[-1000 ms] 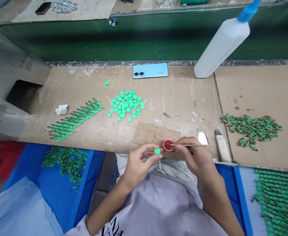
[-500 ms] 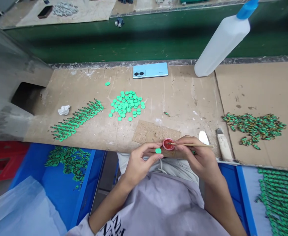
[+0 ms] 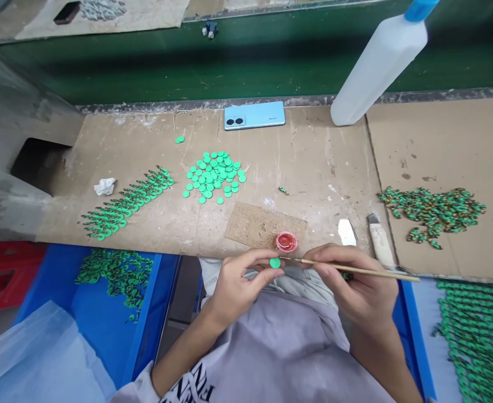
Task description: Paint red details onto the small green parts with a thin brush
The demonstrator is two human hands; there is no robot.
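Left hand (image 3: 233,282) pinches a green disc (image 3: 275,262) at its fingertips; right hand (image 3: 358,285) grips a thin brush (image 3: 356,270), tip touching the disc. Red paint pot (image 3: 287,242) sits just beyond the fingertips near the bench edge. Risk: a knock tips it, or the loosely pinched disc slips and smears.

Two bare hands are in view, a left hand (image 3: 233,282) and a right hand (image 3: 356,285). There is one thin wooden stick (image 3: 356,269), one small round green disc (image 3: 275,262) between the left fingertips, and one little red pot of paint (image 3: 287,242). One light blue phone (image 3: 254,115) lies on the bench, and one white plastic bottle with a blue cap (image 3: 376,64) stands near it. I count one crumpled white paper scrap (image 3: 105,186), one loose group of flat green discs (image 3: 213,176), too many to count exactly, one single disc apart (image 3: 180,139), and two blue bins (image 3: 103,313).
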